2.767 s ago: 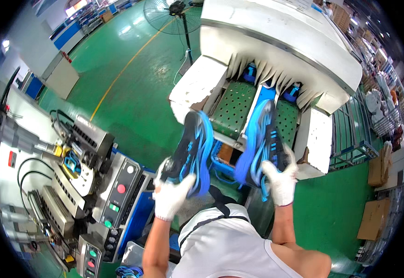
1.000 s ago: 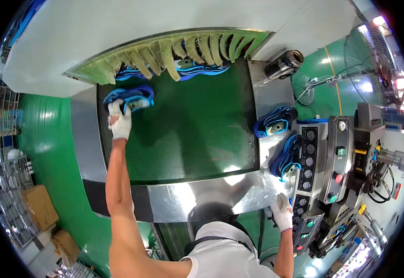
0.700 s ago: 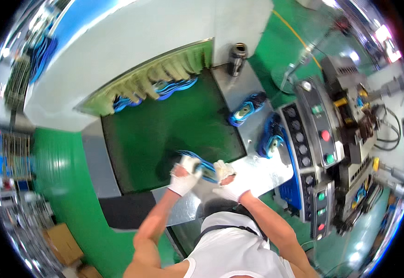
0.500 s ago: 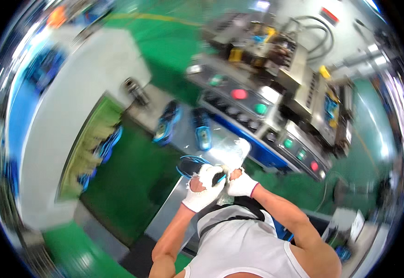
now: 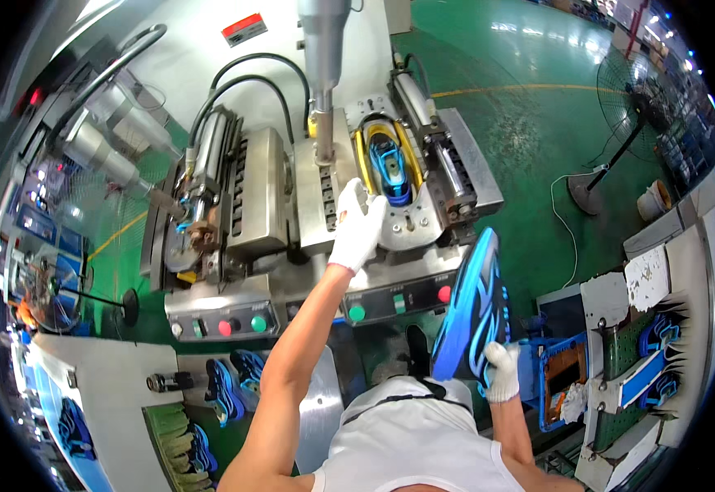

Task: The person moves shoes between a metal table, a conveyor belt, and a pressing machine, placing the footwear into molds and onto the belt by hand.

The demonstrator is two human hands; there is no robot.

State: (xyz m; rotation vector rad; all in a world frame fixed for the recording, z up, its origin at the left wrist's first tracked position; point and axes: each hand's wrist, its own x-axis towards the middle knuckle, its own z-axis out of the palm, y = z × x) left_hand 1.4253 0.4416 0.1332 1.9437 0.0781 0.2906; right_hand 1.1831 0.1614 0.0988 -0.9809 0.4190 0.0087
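My gloved left hand [image 5: 359,228] reaches over a metal pressing machine [image 5: 411,230], its thumb and fingers apart with nothing between them. Just right of its fingertips, a blue shoe [image 5: 389,166] lies in the machine's yellow-edged holder. At my right side, my gloved right hand [image 5: 503,373] is closed on the lower end of a black and blue sneaker [image 5: 474,307]. That sneaker stands on end, its blue sole edge turned to the left. Part of my grip is hidden behind the shoe's collar.
A control panel [image 5: 390,303] with green and red buttons runs along the machine's front. More shoes [image 5: 225,389] lie at the lower left beside a steel bench [image 5: 322,402]. Right are a blue crate [image 5: 544,385], a bristled rack [image 5: 657,385] and a standing fan [image 5: 632,123].
My view has swung right toward the machine. Both hands were together over the bench; now they are apart, the left stretched forward to the machine, the right holding a sneaker at my side.
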